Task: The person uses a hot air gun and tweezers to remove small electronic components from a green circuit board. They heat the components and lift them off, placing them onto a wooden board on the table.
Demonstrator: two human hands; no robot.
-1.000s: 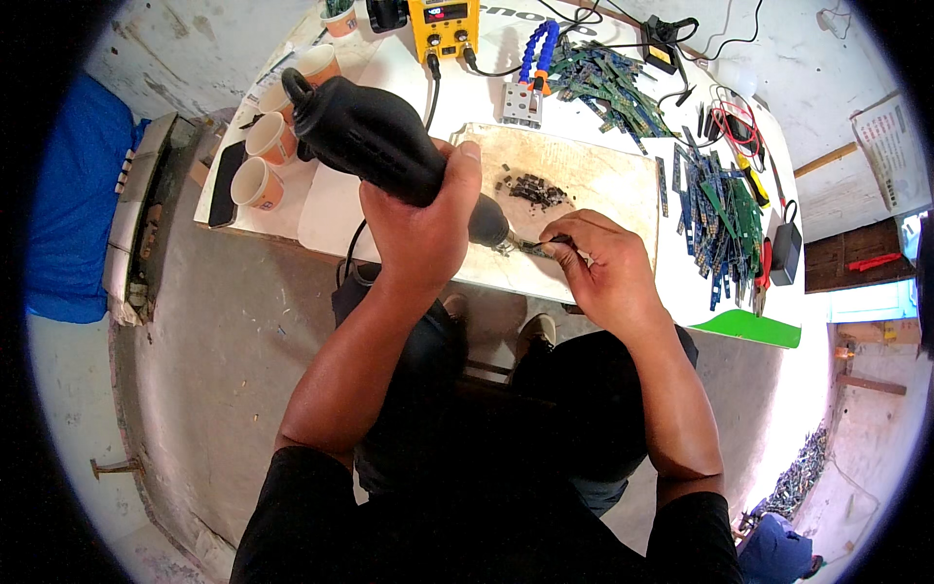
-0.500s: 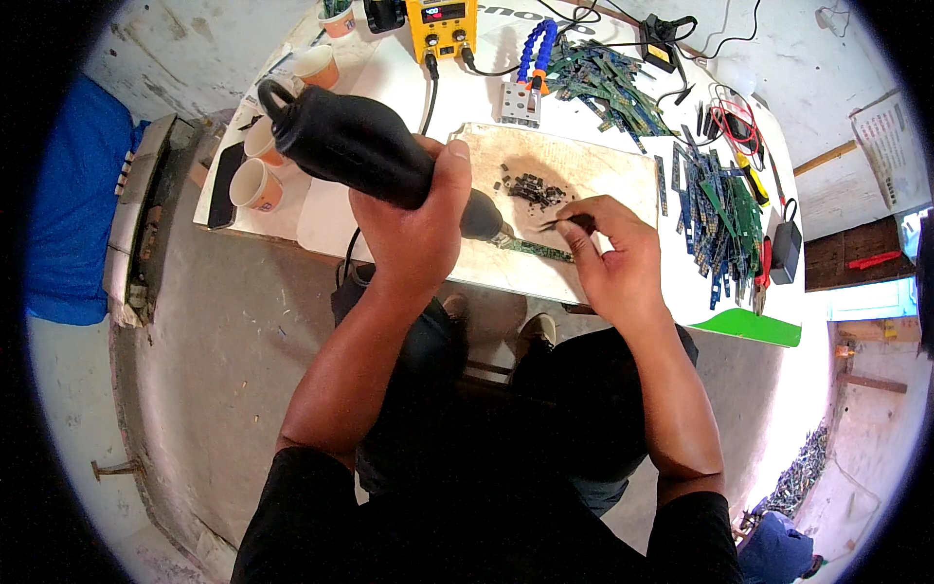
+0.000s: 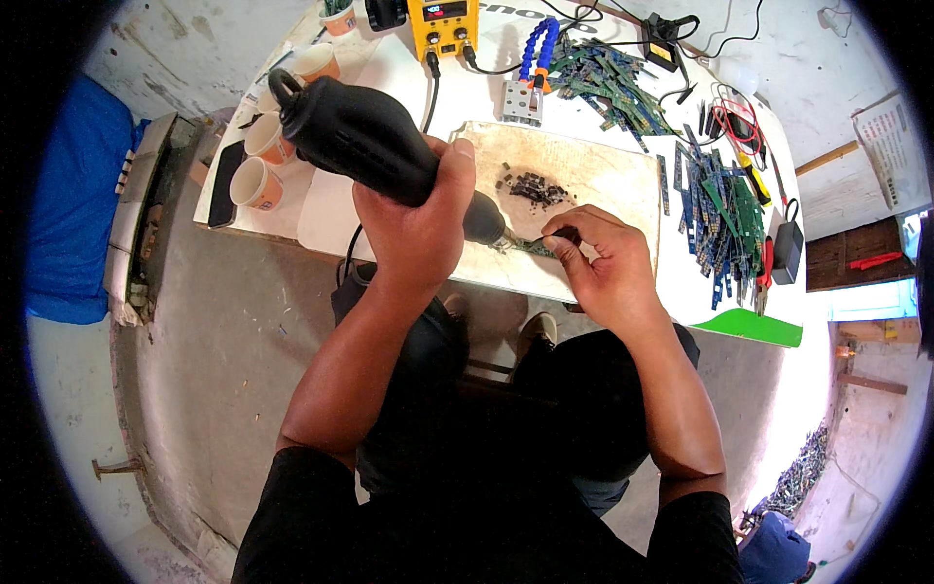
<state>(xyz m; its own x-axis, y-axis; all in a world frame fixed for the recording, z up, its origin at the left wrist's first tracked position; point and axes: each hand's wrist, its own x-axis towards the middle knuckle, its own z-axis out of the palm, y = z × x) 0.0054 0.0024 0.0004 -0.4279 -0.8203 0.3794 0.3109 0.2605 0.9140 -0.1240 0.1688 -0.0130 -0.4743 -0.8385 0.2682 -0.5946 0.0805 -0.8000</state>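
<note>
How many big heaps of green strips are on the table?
2: the far heap sits beside the blue hose, and the near heap lies right of the pale board.

Black heat gun (image 3: 370,141) aimed at a green circuit-board strip (image 3: 538,248), near edge of the bench (image 3: 389,73).
The left hand (image 3: 418,219) has its grip around the gun, nozzle pointing right; the right hand (image 3: 613,263), its grip pinched on a small dark tool (image 3: 566,235), covers part of the strip. Farther in, black chips (image 3: 535,191) lie heaped on a tan work board (image 3: 623,185); loose board strips (image 3: 718,219) pile up at right, a yellow rework station (image 3: 443,39) stands far back, paper cups (image 3: 257,185) left.
</note>
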